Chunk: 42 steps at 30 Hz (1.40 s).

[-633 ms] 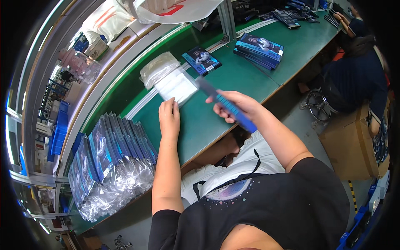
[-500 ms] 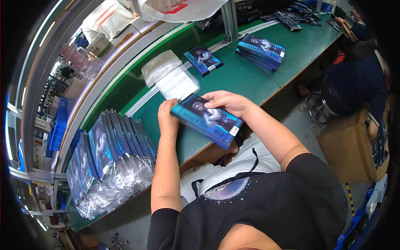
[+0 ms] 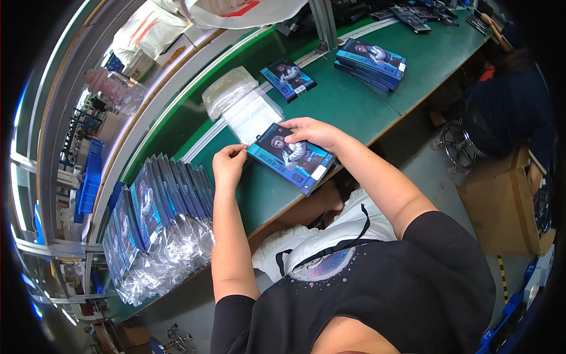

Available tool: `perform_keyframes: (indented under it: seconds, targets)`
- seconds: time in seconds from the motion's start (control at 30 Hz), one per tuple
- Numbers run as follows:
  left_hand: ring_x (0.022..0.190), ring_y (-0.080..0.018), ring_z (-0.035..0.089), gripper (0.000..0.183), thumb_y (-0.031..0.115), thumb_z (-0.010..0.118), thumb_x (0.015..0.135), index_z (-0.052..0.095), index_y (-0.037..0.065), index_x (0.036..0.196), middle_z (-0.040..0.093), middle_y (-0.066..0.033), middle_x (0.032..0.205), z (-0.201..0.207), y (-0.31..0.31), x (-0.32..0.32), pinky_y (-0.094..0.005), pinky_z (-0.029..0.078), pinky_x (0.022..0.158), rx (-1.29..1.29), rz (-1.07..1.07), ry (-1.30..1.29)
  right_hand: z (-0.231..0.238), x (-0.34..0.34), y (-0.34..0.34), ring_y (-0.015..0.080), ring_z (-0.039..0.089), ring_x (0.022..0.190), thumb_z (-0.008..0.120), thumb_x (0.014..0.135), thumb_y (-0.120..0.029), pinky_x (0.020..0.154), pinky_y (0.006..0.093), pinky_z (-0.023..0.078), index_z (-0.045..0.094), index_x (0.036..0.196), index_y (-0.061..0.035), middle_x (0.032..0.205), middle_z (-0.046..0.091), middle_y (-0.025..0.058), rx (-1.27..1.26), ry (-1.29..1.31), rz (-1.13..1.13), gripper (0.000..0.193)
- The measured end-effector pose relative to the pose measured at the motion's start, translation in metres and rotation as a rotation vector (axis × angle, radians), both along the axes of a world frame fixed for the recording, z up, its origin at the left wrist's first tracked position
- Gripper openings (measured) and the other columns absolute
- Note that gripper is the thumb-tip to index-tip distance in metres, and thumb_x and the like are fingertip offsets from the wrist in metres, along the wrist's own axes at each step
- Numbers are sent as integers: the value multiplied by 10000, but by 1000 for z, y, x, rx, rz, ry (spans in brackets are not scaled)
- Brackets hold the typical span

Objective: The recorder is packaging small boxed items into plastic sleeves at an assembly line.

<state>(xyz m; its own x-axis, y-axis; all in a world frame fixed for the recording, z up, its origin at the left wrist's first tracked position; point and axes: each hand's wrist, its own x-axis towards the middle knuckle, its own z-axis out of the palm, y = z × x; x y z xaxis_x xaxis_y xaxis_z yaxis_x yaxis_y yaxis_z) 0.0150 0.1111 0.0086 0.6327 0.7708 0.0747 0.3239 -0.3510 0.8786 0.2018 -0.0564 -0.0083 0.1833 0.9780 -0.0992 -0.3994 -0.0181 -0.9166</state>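
Observation:
A flat black-and-blue box (image 3: 293,154) with a printed figure is in my right hand (image 3: 318,133). The thumb lies on its printed face and the other fingers are at its far edge. My left hand (image 3: 227,167) is close to the box's left end, thumb and fingertips pinched together. What that pinch holds, if anything, is too small to make out. Just beyond the box lies a stack of clear plastic bags (image 3: 254,118) on the green bench. A similar box (image 3: 288,79) lies flat farther off, near the bags.
Several boxes are stacked (image 3: 371,62) at the right on the green bench (image 3: 359,112). Upright boxes in clear plastic (image 3: 150,203) crowd its left end. A metal post (image 3: 323,26) rises at the back. At right, a person (image 3: 507,112) sits beside a cardboard carton (image 3: 498,200).
The box was blurred and has settled, shifting a little toward the bench's far side. My left hand has drawn slightly left of the box's end, its fingers now pinched.

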Motion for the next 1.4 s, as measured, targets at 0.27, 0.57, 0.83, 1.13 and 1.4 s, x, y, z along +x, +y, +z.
perform_keyframes:
  seconds: [0.27, 0.57, 0.83, 1.13, 1.4]
  targets:
    - [589, -104, 526, 227, 1, 587, 725, 683, 15, 930, 570, -45, 671, 22, -38, -1, -254, 441, 574, 403, -73, 173, -3, -40, -11, 210, 532, 1110, 536, 844, -3, 938, 295, 425, 323, 1364, 82, 1239, 520, 200, 43, -139, -204, 568]
    - [657, -188, 573, 283, -38, 598, 749, 669, 48, 1010, 592, -100, 747, 22, -63, -22, -289, 464, 644, 772, -229, 75, -11, -57, -20, 218, 559, 1066, 550, 846, -22, 913, 299, 440, 383, 1310, 96, 1172, 562, 206, 53, -500, -369, 507]
    - [816, -168, 606, 362, 169, 620, 886, 549, -27, 1183, 632, -72, 942, 8, -79, -35, -300, 492, 765, -435, 119, -325, -6, -56, -35, 95, 603, 738, 724, 768, -76, 672, 221, 472, 561, 844, -21, 816, 641, 66, 153, 72, -260, 188]
    - [964, -234, 606, 286, 199, 612, 884, 578, 7, 1093, 614, -122, 1082, -3, -67, -34, -387, 499, 847, -1029, 87, -702, 32, -58, -65, 78, 558, 605, 716, 780, -132, 518, 238, 465, 460, 1248, -4, 850, 631, 66, -28, -297, 208, 549]
    - [1124, -247, 535, 462, 190, 587, 908, 433, 89, 1332, 528, -90, 1278, 21, -112, -19, -411, 450, 950, -1010, 93, -760, 56, -65, -72, 127, 594, 674, 694, 750, -23, 608, 246, 501, 95, 1485, -170, 941, 594, 108, 196, -559, -38, 959]
